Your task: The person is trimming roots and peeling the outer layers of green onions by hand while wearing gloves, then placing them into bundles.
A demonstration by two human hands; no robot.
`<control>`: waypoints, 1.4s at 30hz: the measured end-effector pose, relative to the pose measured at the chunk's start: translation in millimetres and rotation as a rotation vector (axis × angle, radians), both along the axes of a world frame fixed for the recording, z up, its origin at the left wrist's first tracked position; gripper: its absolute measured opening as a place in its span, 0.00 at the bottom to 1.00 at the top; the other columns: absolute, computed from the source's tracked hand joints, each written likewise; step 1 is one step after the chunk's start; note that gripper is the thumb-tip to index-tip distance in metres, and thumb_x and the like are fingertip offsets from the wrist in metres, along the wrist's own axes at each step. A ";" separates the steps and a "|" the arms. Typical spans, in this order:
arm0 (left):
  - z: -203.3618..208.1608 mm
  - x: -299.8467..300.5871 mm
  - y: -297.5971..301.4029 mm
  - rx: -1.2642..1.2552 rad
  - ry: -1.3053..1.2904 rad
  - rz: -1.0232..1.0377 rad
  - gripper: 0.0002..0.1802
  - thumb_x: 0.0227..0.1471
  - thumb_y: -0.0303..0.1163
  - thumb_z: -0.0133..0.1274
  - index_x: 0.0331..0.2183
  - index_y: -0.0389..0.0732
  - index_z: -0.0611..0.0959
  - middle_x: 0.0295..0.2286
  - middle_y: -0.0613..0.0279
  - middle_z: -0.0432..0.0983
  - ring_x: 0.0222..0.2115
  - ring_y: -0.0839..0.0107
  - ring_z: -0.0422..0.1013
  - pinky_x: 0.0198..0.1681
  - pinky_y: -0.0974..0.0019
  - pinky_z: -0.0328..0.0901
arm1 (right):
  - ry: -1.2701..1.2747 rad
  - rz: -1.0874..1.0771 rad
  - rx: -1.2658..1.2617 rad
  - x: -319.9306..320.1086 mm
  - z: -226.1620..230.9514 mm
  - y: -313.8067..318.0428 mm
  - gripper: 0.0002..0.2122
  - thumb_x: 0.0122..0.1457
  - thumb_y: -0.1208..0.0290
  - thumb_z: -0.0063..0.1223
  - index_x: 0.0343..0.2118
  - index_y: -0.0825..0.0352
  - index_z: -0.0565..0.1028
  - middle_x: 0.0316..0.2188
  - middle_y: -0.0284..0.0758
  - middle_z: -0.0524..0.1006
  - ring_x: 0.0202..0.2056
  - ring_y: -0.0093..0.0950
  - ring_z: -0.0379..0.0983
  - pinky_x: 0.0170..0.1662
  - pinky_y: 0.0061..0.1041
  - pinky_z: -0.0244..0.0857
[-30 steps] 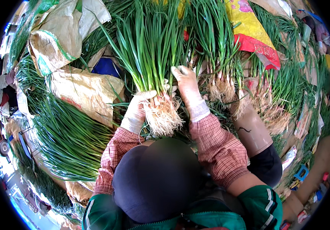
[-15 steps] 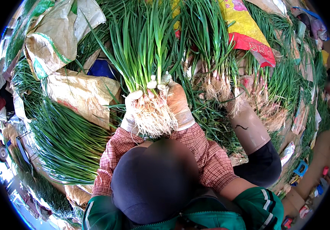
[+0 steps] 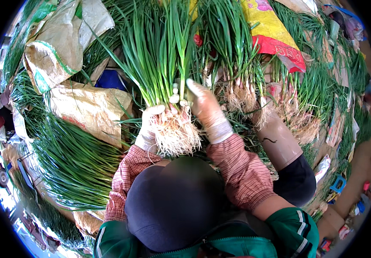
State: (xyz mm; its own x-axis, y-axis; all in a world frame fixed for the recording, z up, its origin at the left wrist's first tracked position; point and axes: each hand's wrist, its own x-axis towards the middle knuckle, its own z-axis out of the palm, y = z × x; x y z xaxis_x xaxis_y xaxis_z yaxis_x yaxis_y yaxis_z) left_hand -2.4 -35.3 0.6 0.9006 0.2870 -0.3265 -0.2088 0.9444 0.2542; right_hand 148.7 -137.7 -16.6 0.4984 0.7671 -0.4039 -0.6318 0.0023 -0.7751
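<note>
A thick bunch of spring onions [image 3: 159, 73] stands upright in front of me, long green leaves pointing away and pale tangled roots hanging toward me. My left hand [image 3: 149, 127], in a soiled white glove, is closed around the stalks just above the roots. Its gloved fingertips show on the bunch's right side. Just to the right of the bunch is my right hand [image 3: 207, 109], also gloved, with its fingers stretched out and nothing visible in it. Its palm side is partly hidden.
More spring onions lie in a heap [image 3: 78, 159] at left and in rooted bundles [image 3: 241, 92] at right. Woven sacks [image 3: 93, 107] cover some at left; a yellow-and-red sack [image 3: 276, 36] lies at far right. A boot [image 3: 278, 139] stands beside my right arm. A blue stool [image 3: 338, 184] is farther right.
My right hand has come off the stalks and shifted right, its fingers straightening. My left hand still grips the bunch, which has hardly moved.
</note>
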 end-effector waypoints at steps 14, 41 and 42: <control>9.6 -0.7 6.3 -0.078 -0.210 0.160 0.38 0.50 0.39 0.53 0.61 0.41 0.62 0.61 0.47 0.56 0.59 0.48 0.58 0.60 0.47 0.57 | -1.008 0.536 -0.794 41.6 -30.1 -75.7 0.18 0.61 0.53 0.51 0.39 0.65 0.79 0.37 0.43 0.80 0.33 0.32 0.78 0.37 0.32 0.71; 5.3 -2.8 -2.8 0.158 0.094 -0.117 0.37 0.42 0.36 0.59 0.53 0.30 0.70 0.45 0.42 0.74 0.47 0.48 0.72 0.49 0.49 0.69 | -0.402 0.380 -0.634 -3.9 38.0 -43.2 0.24 0.64 0.47 0.43 0.37 0.67 0.78 0.24 0.31 0.78 0.25 0.23 0.73 0.31 0.27 0.68; 2.3 -7.5 -1.8 0.099 0.093 -0.185 0.36 0.43 0.35 0.59 0.53 0.30 0.71 0.44 0.43 0.75 0.45 0.50 0.73 0.49 0.50 0.69 | -0.618 0.208 -0.634 -2.3 28.6 -32.3 0.24 0.64 0.46 0.44 0.39 0.68 0.77 0.21 0.31 0.75 0.21 0.22 0.71 0.28 0.27 0.67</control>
